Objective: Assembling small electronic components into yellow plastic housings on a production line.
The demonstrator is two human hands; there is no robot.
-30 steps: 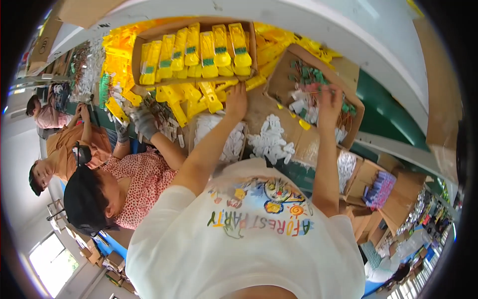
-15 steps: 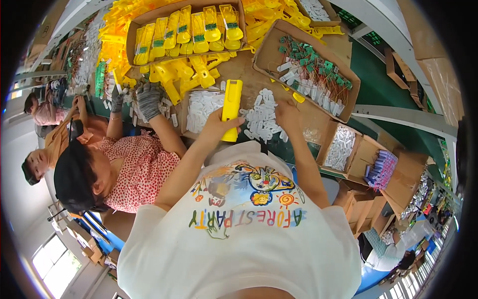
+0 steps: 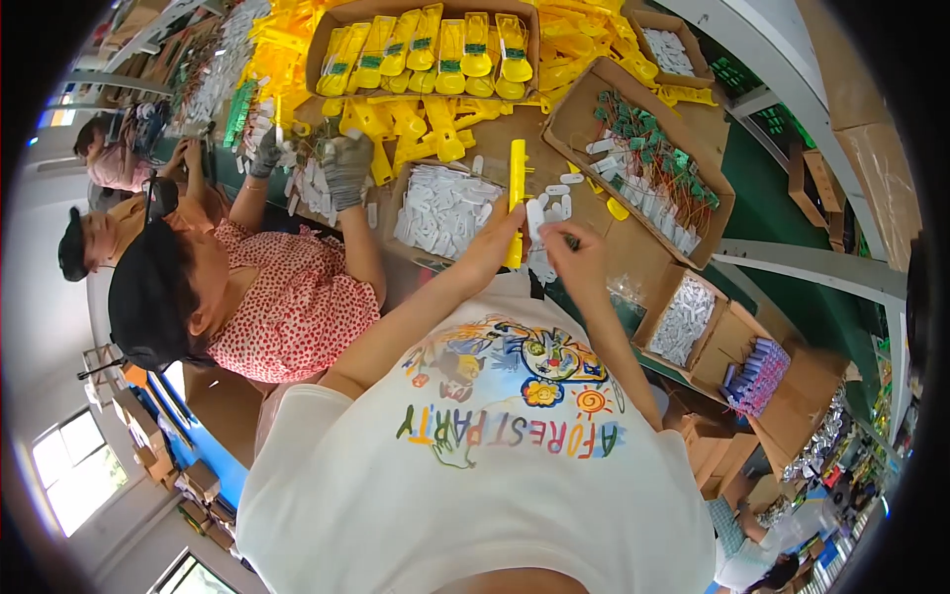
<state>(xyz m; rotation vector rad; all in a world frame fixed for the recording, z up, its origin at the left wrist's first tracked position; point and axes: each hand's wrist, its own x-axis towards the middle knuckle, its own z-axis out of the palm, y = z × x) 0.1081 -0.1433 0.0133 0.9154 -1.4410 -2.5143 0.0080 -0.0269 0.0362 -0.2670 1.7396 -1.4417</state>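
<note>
The left hand [image 3: 492, 247] grips a long yellow plastic bar [image 3: 516, 198] upright; the right hand [image 3: 574, 252] pinches a small white plastic piece [image 3: 535, 220] against it. A cardboard box of white pieces [image 3: 440, 208] sits just left, and a cardboard tray of green-wired parts [image 3: 648, 158] lies toward the cardboard-covered worktable's [image 3: 633, 262] right edge.

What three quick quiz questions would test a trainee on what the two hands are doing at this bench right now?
1. True or false: the left hand grips a long yellow plastic piece.
2. What does the right hand pinch? A) small white plastic tab B) green wire C) purple box
3. What fills the cardboard box left of that piece?

Key: 1 true. 2 A. 3 White plastic tabs.
</note>
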